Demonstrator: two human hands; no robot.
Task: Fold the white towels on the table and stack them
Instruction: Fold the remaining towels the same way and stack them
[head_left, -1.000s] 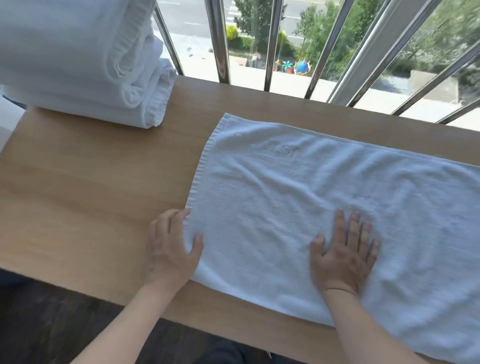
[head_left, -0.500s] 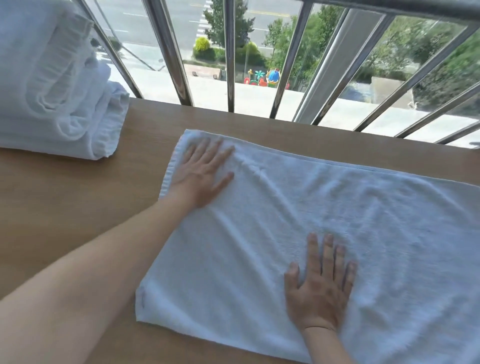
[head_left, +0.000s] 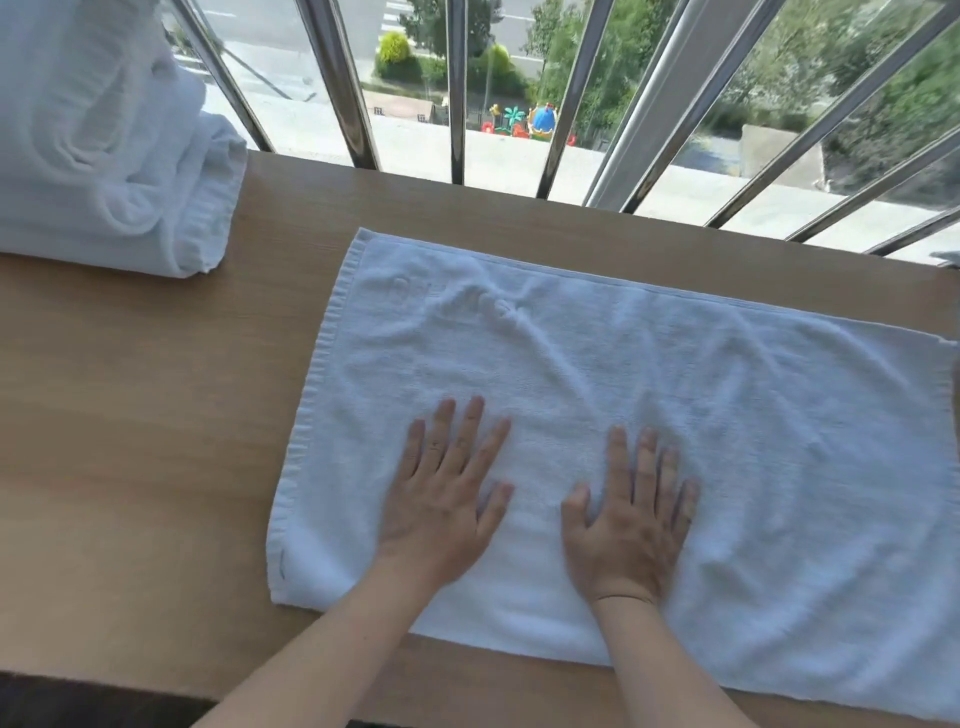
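Left hand (head_left: 441, 499) and right hand (head_left: 628, 525) lie flat, fingers spread, gripping nothing, on a white towel (head_left: 727, 441) spread across the worktop (head_left: 130, 415), centre and right of frame. It looks soft, light and limp, and is likely best pinched at its corners. Folded towels (head_left: 104, 156) sit upper left.

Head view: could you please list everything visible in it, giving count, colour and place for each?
Spread towel: one, white, flat on the table's right part, reaching its near edge.
Folded towels: a pile, count unclear, white, far-left of the table.
Table: one, light wood, under all the towels.
Railing bars: several, silver metal, beyond the table's far edge.
Left hand: one, flat on the spread towel, fingers straight.
Right hand: one, flat on the same towel, beside the left.
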